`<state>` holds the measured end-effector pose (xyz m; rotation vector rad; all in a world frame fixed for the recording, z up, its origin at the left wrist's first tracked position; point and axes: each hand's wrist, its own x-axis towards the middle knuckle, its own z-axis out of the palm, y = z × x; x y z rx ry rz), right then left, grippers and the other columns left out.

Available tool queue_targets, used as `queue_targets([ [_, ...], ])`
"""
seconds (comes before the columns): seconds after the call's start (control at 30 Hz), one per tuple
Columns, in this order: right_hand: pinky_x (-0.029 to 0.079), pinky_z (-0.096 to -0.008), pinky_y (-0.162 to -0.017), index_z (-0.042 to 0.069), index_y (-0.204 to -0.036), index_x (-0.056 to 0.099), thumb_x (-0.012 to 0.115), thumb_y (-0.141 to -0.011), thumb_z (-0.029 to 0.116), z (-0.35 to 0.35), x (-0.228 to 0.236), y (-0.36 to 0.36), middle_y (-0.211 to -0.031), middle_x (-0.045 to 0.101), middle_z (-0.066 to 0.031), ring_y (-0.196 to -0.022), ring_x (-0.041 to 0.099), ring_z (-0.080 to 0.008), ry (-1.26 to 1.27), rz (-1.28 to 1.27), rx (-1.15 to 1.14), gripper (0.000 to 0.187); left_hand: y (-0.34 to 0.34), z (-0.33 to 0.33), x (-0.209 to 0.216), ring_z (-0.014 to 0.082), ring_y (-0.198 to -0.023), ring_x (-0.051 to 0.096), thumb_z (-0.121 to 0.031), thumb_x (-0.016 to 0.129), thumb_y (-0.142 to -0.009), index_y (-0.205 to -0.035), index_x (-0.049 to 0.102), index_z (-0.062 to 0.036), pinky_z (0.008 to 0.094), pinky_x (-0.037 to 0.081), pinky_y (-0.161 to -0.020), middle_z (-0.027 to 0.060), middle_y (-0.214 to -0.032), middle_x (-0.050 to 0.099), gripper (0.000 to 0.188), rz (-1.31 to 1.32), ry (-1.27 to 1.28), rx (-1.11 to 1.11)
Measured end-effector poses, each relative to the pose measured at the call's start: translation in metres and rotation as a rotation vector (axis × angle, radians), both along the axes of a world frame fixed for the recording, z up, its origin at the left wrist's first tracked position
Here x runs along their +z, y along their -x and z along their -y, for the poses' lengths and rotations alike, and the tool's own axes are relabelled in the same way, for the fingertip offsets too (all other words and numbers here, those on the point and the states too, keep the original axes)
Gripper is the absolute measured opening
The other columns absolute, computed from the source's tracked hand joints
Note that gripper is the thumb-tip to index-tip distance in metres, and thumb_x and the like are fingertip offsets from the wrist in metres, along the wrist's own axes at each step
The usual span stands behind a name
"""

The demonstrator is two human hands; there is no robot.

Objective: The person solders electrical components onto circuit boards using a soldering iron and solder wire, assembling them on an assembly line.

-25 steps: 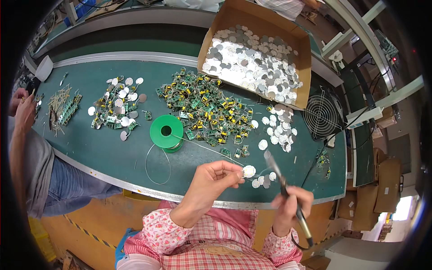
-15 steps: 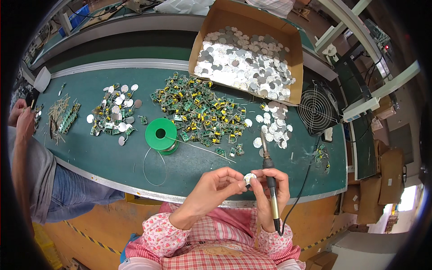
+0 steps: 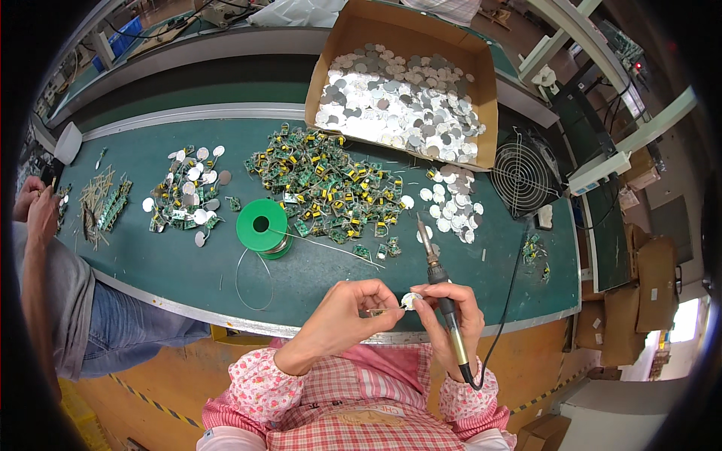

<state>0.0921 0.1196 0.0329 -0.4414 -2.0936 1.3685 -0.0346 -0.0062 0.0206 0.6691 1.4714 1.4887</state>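
Over the near edge of the bench, my right hand [image 3: 457,319] pinches a round white disc [image 3: 411,301] between thumb and fingertips. The same hand carries a soldering iron [image 3: 447,304], whose tip points up and away over the bench. Close on the left, my left hand [image 3: 347,319] has thumb and fingers closed on a small circuit board [image 3: 377,311], mostly hidden by the fingers. A thin wire end from it reaches the disc's edge. Beyond my hands stands a green solder spool [image 3: 252,239], its loose wire strand stretching right.
A heap of circuit boards [image 3: 323,184] covers mid-bench. Loose discs [image 3: 455,203] lie right of it, below a cardboard box [image 3: 481,128] of discs. Boards with discs [image 3: 188,188] lie left. A fan [image 3: 523,173] stands right. Another person's hands [image 3: 39,203] work at far left.
The board between my left fingers now shows, with its wire at the disc. The iron's tip has swung left and tilts more. The whole view has shifted slightly.
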Motion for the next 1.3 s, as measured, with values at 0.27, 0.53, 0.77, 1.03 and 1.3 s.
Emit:
queue_targets([
  [0.27, 0.051, -0.0273, -0.069, 0.004, -0.098, 0.059, 0.069, -0.077, -0.007, -0.004, -0.004, 0.001, -0.092, 0.069, -0.0105, -0.078, 0.067, -0.0184, -0.157, -0.030, 0.032, 0.026, 0.003, 0.001, -0.005, 0.0029, -0.054, 0.049, -0.013, 0.070, -0.078, -0.080, 0.065, -0.0032, 0.0218, 0.038, -0.051, -0.0011, -0.059, 0.059, 0.011, -0.149, 0.009, -0.004],
  [0.53, 0.051, -0.0268, -0.068, 0.004, -0.098, 0.060, 0.071, -0.075, -0.007, -0.007, -0.009, 0.000, -0.091, 0.070, -0.0094, -0.078, 0.067, -0.0184, -0.182, -0.044, 0.055, 0.027, 0.008, -0.001, 0.006, 0.0047, -0.063, 0.050, -0.008, 0.071, -0.076, -0.077, 0.066, -0.0015, 0.0225, 0.042, -0.058, -0.0015, -0.068, 0.062, 0.008, -0.174, 0.125, -0.072],
  [0.77, 0.051, -0.0257, -0.069, 0.004, -0.099, 0.060, 0.071, -0.076, -0.006, -0.008, -0.009, 0.000, -0.093, 0.070, -0.0093, -0.078, 0.067, -0.0165, -0.096, -0.044, 0.075, 0.027, 0.004, 0.000, 0.009, 0.0048, -0.056, 0.047, -0.013, 0.073, -0.076, -0.077, 0.066, -0.0028, 0.0234, 0.039, -0.053, -0.0013, -0.060, 0.057, 0.013, -0.258, 0.101, -0.013],
  [1.03, 0.054, -0.0260, -0.076, 0.001, -0.099, 0.055, 0.068, -0.078, -0.011, -0.010, -0.011, 0.000, -0.093, 0.067, -0.0130, -0.089, 0.068, -0.0179, -0.117, 0.004, 0.144, 0.027, 0.004, 0.000, 0.001, 0.0043, -0.055, 0.051, -0.013, 0.072, -0.077, -0.081, 0.067, -0.0021, 0.0235, 0.041, -0.052, 0.0008, -0.061, 0.060, 0.013, -0.285, 0.047, 0.019],
  [1.3, 0.051, -0.0261, -0.065, 0.001, -0.097, 0.057, 0.066, -0.082, -0.004, -0.006, 0.004, 0.008, -0.086, 0.066, -0.0116, -0.072, 0.065, -0.0147, -0.311, 0.028, 0.035, 0.019, 0.011, 0.000, -0.010, 0.0016, -0.057, 0.050, -0.012, 0.072, -0.080, -0.082, 0.068, -0.0020, 0.0204, 0.039, -0.050, -0.0014, -0.068, 0.062, 0.011, -0.054, 0.062, 0.009],
])
